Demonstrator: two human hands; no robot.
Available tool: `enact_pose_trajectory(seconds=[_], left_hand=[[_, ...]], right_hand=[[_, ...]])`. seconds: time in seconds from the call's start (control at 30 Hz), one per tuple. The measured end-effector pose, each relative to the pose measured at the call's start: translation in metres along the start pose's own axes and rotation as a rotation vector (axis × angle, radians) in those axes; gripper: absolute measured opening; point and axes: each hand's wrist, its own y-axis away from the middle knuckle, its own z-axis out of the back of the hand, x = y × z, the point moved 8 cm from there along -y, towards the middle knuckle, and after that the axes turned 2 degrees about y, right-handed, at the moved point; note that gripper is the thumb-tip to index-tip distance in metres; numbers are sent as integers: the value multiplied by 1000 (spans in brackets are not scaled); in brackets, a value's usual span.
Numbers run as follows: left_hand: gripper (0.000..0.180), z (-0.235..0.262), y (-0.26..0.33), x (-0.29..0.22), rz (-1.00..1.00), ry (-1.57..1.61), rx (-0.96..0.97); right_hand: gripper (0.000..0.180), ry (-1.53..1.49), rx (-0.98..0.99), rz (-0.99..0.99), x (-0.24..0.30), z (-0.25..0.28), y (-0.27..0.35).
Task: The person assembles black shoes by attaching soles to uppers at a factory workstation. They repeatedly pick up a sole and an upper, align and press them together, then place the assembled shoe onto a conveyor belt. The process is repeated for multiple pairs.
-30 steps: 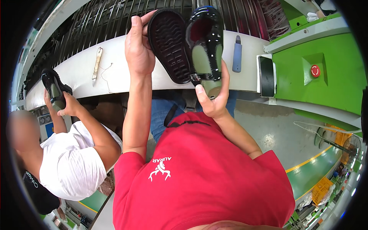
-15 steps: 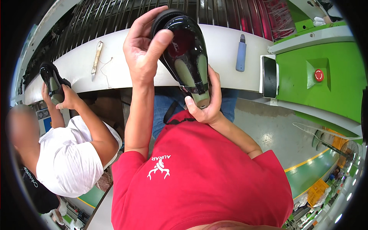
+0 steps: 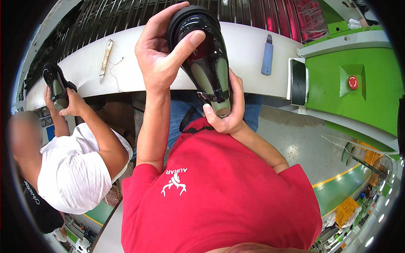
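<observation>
A glossy black shoe (image 3: 206, 46) with a green shoe last inside it is held up over the front edge of the white worktop. My left hand (image 3: 162, 52) grips its toe end, with the thumb on the upper and the fingers behind the sole. Around the heel end, my right hand (image 3: 230, 107) is closed on the shoe and the last (image 3: 221, 109). A buckled strap (image 3: 214, 97) crosses the shoe near the heel. The fingertips of my left hand are hidden behind the sole.
On the white worktop (image 3: 126, 63) lie a pale-handled knife (image 3: 105, 61) with thread beside it and a blue-handled tool (image 3: 266, 57). Metal rollers (image 3: 126, 14) run behind. A green machine (image 3: 329, 92) with a red button stands right. At left, a co-worker (image 3: 80, 168) holds another black shoe (image 3: 57, 82).
The shoe has tilted a little so more of its toe and sole rim show. My left thumb has shifted right across the upper. My right hand keeps its hold on the heel end.
</observation>
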Motion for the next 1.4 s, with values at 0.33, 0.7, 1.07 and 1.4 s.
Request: enact_pose_trajectory(seconds=[0.33, 0.7, 1.07, 1.4], left_hand=[[61, 2, 1, 3, -13, 29, -7], [57, 6, -2, 2, -17, -8, -16], [77, -2, -10, 8, 190, 179, -118], [63, -4, -2, 4, 114, 95, -94]], right_hand=[[94, 5, 12, -22, -3, 0, -1], [95, 21, 7, 19, -8, -4, -3], [95, -118, -39, -4, -12, -9, -8], [96, -35, -2, 15, -9, -6, -4]])
